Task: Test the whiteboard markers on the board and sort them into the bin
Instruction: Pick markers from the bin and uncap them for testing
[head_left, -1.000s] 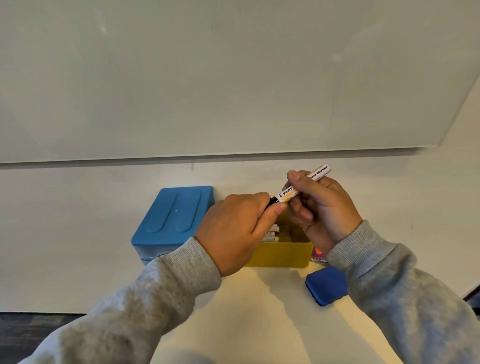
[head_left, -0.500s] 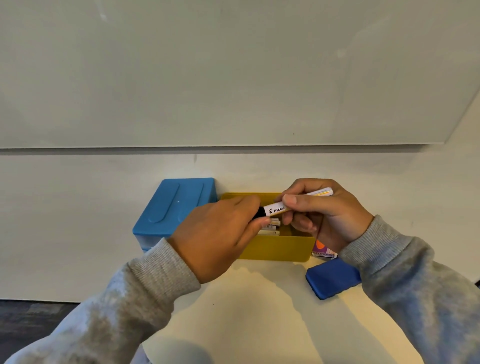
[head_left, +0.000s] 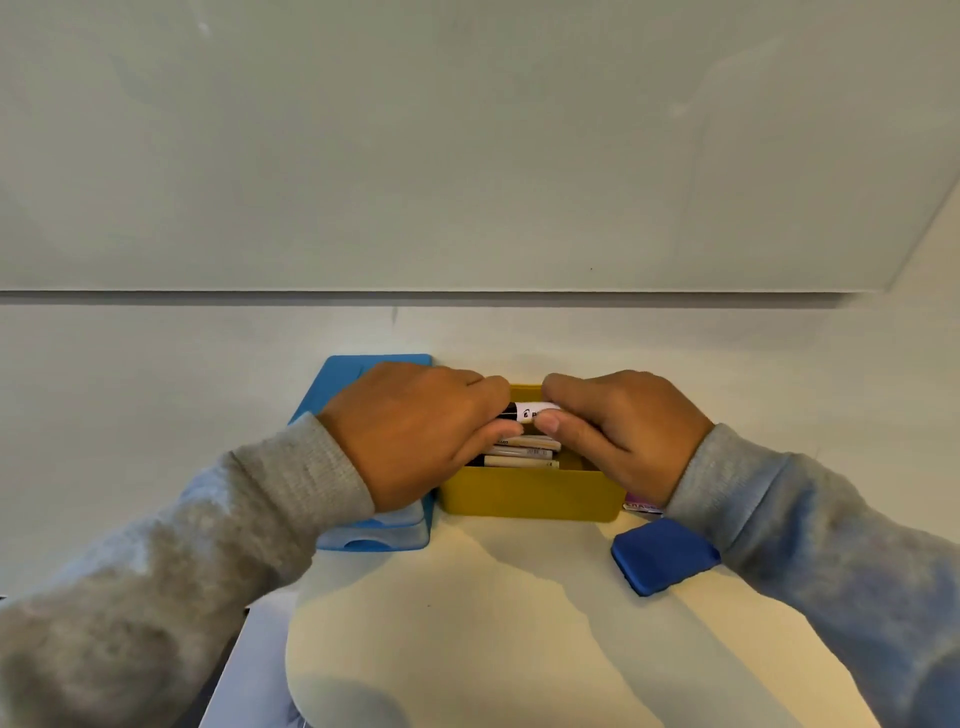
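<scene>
- the marker (head_left: 525, 414) sits between both hands, right above the yellow bin (head_left: 530, 499), toward the bin's far wall.
- its long axis runs left-right, roughly level and parallel to the bin's long side; the black end points left, the white labelled barrel right.
- the left hand (head_left: 415, 431) curls its fingers round the black end; the right hand (head_left: 623, 431) pinches the white barrel between thumb and fingers. both grip the marker, and neither is clearly nearer.
- whether the cap is seated or coming off cannot be told; the join is hidden by the fingers.
- inside the bin, below the held marker, lie several more markers (head_left: 522, 453), stacked side by side with the same left-right lie.
- left of the bin, touching it, stands a blue box (head_left: 374, 535) with its lid on; its contents are hidden.
- right of the bin and nearer the person, a blue eraser (head_left: 662, 553) lies on the desk (head_left: 493, 623).
- above the bin, on the wall, hangs the board (head_left: 467, 145), with no marks visible.
- judgement: the coming move turns on that level axis, either pulling the ends apart or lowering the marker flat onto the stack.
</scene>
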